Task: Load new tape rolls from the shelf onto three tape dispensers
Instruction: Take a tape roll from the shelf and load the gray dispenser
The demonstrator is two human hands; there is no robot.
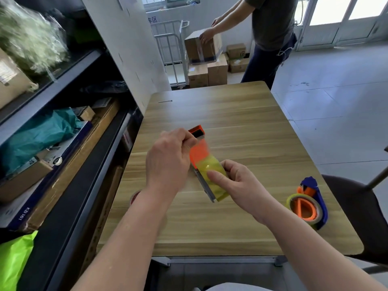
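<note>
Over the middle of the wooden table (241,114) I hold an orange tape dispenser (198,152) with a metal side plate. My left hand (168,160) grips its upper part near the orange cutter head. My right hand (237,181) holds the yellowish tape roll (212,166) seated in the dispenser, thumb pressed on the tape. A blue and orange dispenser (310,202) loaded with a yellowish roll lies at the table's right edge. A bit of another roll (134,197) peeks out under my left forearm.
A dark metal shelf (69,143) with boxes and bags runs along the left. A dark chair (361,206) stands at the table's right. Beyond the far edge a person (270,34) handles a cardboard box (201,47) above stacked cartons.
</note>
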